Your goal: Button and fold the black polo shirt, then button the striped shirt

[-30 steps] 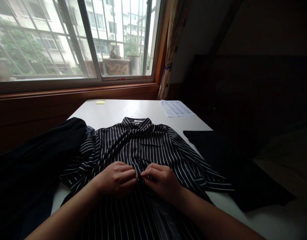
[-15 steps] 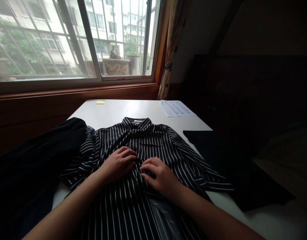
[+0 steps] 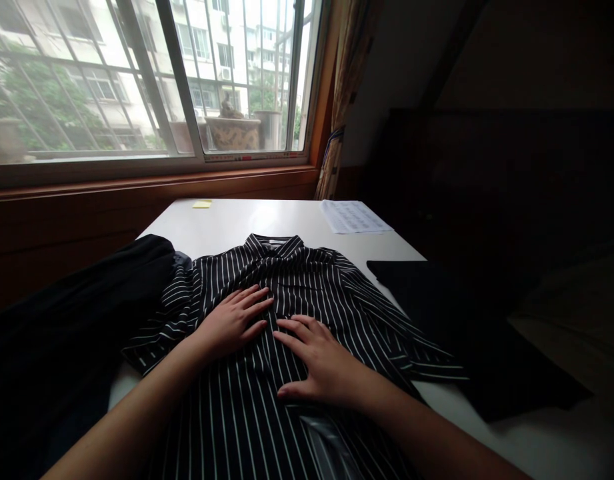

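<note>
A black shirt with white stripes [image 3: 241, 393] lies front side up, its collar pointing toward the window and its sleeves spread to both sides. My left hand [image 3: 233, 319] rests on the chest part of the shirt, fingers stretched out and somewhat apart. Just right of the button line, my right hand [image 3: 319, 360] lies on the cloth with its fingers spread and thumb out. Neither hand grips the fabric. Low on the shirt, beside my right forearm, a shiny grey strip [image 3: 329, 440] shows; I cannot tell what it is.
The shirt lies on a white table [image 3: 227, 220]. Dark clothing [image 3: 87, 313] is heaped at the left, and a dark cloth [image 3: 467, 333] hangs over the right edge. Printed sheets [image 3: 354, 217] and a yellow sticky note [image 3: 202, 204] lie at the back, below a window [image 3: 237, 80].
My fingers have spread from a looser, curled pose and now lie flatter. My right thumb has moved out toward me. The shirt has barely moved.
</note>
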Action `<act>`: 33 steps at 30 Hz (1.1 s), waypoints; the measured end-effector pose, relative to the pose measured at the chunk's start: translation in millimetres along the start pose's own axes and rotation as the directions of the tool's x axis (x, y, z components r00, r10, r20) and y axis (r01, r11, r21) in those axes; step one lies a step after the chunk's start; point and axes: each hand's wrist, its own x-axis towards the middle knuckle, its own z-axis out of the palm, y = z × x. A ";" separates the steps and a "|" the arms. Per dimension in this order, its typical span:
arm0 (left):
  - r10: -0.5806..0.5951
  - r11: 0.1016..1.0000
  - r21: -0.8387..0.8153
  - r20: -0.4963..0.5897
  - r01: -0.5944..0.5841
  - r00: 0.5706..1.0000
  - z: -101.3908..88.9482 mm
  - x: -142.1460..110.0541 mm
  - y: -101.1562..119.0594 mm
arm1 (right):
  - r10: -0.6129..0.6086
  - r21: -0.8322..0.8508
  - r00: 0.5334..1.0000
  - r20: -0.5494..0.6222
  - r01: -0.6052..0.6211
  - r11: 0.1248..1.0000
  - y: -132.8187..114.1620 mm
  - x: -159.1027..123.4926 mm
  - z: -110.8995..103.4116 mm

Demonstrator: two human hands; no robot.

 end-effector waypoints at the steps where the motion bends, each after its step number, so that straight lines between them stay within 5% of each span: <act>1: -0.001 1.000 0.005 0.006 0.001 1.000 0.2 0.1 0.0 | 0.002 0.002 1.000 0.013 -0.002 1.000 -0.6 -0.4 -0.6; 15: -0.027 0.996 0.081 0.023 0.025 0.999 1.1 0.4 2.3 | -0.047 0.023 0.993 0.108 0.045 0.999 -1.0 -4.0 -2.7; 33: -0.032 0.995 0.094 0.048 0.027 0.998 1.6 0.4 -2.8 | -0.216 -0.005 0.975 -0.053 0.216 0.976 13.3 0.9 2.4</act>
